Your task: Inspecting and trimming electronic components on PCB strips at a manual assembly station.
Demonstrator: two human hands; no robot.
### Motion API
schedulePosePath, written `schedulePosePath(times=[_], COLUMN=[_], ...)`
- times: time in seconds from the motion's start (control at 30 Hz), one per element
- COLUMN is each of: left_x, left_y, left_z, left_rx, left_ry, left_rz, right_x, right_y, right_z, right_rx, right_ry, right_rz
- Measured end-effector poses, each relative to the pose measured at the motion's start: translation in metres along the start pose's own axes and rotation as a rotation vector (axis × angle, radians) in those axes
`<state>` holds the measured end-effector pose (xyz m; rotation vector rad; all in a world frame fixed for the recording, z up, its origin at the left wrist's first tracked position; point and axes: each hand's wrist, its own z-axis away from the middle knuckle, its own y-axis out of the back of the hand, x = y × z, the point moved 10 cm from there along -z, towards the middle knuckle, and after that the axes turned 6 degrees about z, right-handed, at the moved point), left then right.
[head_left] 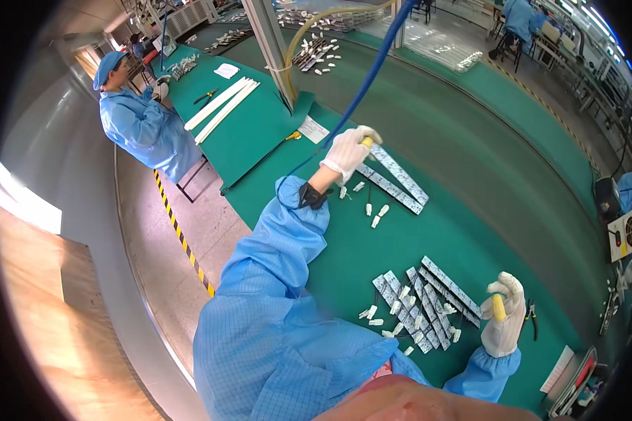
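Observation:
My left hand (350, 151), in a white glove with a yellow finger cover and a black band at the wrist, reaches forward. Its fingers close on the end of a speckled grey-white strip (400, 175). A second speckled strip (390, 191) lies beside it, and the two fan apart on the green mat. To the right, my right hand (504, 316), gloved too, has loosely bent fingers with the yellow-covered one apart; I see nothing in it. Close by lies a pile of similar strips (428, 309) with dark wires and small white connectors (398, 307).
Pliers (532, 321) lie right of my right hand. A blue hose (372, 74) hangs down near a metal post (268, 45). At the left, a person in blue (137, 116) sits by long white strips (225, 109). A dark belt (442, 112) runs beyond the mat.

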<state>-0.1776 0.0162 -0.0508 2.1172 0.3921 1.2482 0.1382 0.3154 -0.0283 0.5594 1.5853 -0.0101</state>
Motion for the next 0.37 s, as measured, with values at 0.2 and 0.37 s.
schedulePosePath(times=[0.2,0.37], left_x=[0.074,0.139], left_y=[0.031,-0.066], left_z=[0.025,0.059], left_rx=[0.576,-0.340], left_ry=[-0.367,-0.302], left_rz=[-0.455,0.169], right_x=[0.007,-0.024], right_y=[-0.005,-0.003], right_z=[-0.002,-0.013], right_rx=[-0.059,0.191], right_ry=[-0.060,0.130], right_rz=[-0.078,0.442])
